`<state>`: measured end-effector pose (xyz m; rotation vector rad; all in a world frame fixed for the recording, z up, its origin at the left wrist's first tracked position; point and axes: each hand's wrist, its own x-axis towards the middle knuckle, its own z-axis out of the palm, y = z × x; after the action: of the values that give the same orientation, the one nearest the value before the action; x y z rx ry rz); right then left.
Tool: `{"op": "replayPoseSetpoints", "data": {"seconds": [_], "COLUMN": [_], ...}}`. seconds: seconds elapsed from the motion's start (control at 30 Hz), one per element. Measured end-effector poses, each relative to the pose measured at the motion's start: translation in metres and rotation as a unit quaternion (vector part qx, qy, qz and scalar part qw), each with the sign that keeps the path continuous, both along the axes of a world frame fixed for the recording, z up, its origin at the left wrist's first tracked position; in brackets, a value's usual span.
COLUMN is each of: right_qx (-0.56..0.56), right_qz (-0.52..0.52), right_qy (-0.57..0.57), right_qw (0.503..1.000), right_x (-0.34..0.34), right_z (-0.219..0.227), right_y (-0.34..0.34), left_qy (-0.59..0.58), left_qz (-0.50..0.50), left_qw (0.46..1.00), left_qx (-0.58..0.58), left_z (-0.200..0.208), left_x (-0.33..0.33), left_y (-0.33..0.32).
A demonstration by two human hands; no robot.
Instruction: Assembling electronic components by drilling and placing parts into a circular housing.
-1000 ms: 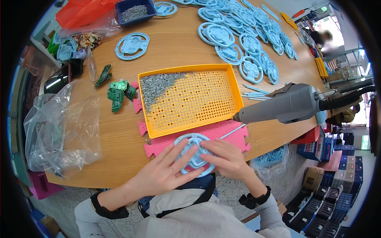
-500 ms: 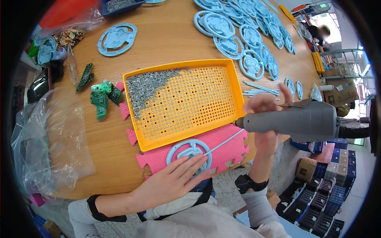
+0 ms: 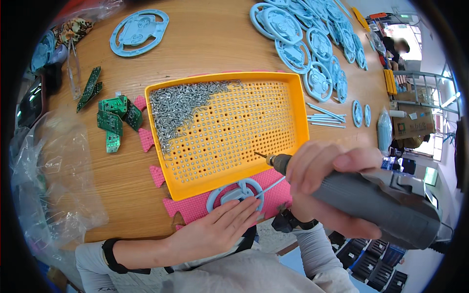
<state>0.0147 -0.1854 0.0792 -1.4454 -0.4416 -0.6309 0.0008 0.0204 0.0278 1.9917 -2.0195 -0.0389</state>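
Bare wooden tabletop (image 3: 210,44) gives a broad lane beyond the yellow screw tray (image 3: 300,105), between the lone light-blue wheel frame (image 3: 139,30) and the heaped wheel frames (image 3: 283,24). Green circuit boards (image 3: 110,122) crowd the tray's left. The electric screwdriver (image 3: 381,205) and right hand (image 3: 318,167) obstruct its near right corner.

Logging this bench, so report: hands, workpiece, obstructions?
Right hand gripping grey screwdriver, bit over yellow screw tray. Left hand on blue wheel. Obstruction: left hand over wheel's near side.
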Motion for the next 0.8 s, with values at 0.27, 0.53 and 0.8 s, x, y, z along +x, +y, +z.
{"op": "replayPoseSetpoints", "data": {"seconds": [0.27, 0.53, 0.8], "right_qx": [-0.004, -0.015, -0.019], "right_qz": [0.019, 0.010, 0.046], "right_qy": [0.028, 0.013, -0.004], "right_qw": [0.999, 1.000, 0.999], "right_x": [0.009, 0.009, 0.013], "right_z": [-0.012, -0.017, -0.017], "right_y": [-0.003, 0.001, -0.001], "left_qy": [0.014, 0.009, 0.027], "left_qz": [-0.002, -0.007, -0.009], "left_qw": [1.000, 1.000, 1.000], "left_qx": [-0.003, 0.003, 0.001], "left_z": [0.002, 0.001, 0.000], "left_x": [0.003, 0.003, 0.002], "left_y": [0.000, 0.000, 0.001]}}
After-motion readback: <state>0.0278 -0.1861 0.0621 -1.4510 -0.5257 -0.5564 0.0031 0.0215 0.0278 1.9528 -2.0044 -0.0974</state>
